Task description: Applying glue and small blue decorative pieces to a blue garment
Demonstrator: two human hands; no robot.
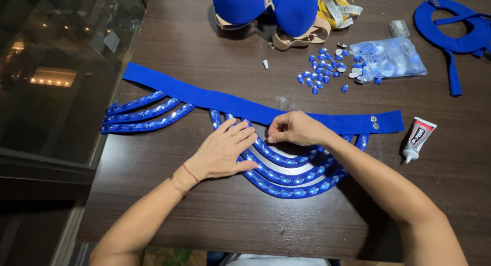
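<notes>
A long blue fabric belt [204, 96] lies across the dark wooden table [215, 215]. Curved blue strands set with shiny blue gems [286, 181] hang from it in the middle, and more strands [143, 112] hang at its left end. My left hand [222, 149] lies flat, fingers apart, pressing on the middle strands just below the belt. My right hand [295, 128] is next to it, fingertips pinched on the top of a strand at the belt's lower edge. Two metal snaps [374, 122] sit near the belt's right end.
A glue tube [418, 138] lies right of the belt. Loose blue gems [322, 69] and a clear bag of gems [391, 59] lie behind. A blue bra [266, 8], a yellow tape measure [340, 8] and a blue collar piece [455, 28] are at the far edge. The table's left edge borders glass.
</notes>
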